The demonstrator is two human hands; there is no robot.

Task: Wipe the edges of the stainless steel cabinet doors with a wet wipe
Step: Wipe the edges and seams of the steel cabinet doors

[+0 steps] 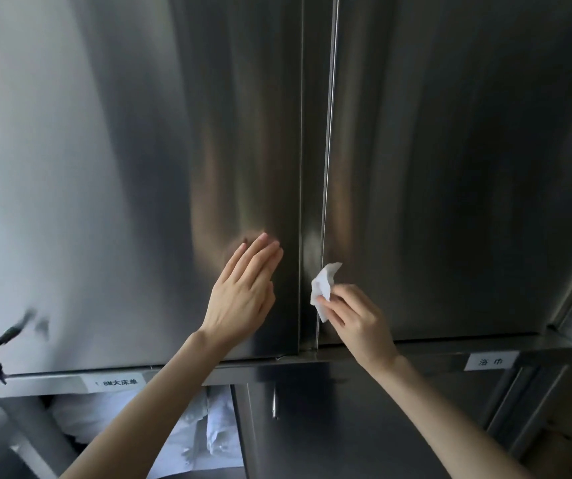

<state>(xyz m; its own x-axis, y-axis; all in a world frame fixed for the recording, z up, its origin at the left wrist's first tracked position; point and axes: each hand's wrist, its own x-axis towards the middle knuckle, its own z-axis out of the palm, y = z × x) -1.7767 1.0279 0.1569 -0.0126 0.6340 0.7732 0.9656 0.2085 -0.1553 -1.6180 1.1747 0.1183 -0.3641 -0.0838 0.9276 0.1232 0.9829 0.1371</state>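
A crumpled white wet wipe (pixel 323 288) is pinched by the right hand (pixel 355 321) against the right brushed stainless steel door's (pixel 450 167) edge; the left hand (pixel 243 295), fingers straight, is pressed flat on the left steel door (pixel 122 150).

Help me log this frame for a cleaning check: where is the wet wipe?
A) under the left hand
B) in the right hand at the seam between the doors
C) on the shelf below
B: the right hand pinches the wet wipe at the doors' meeting edge; the left hand rests flat on the left door.
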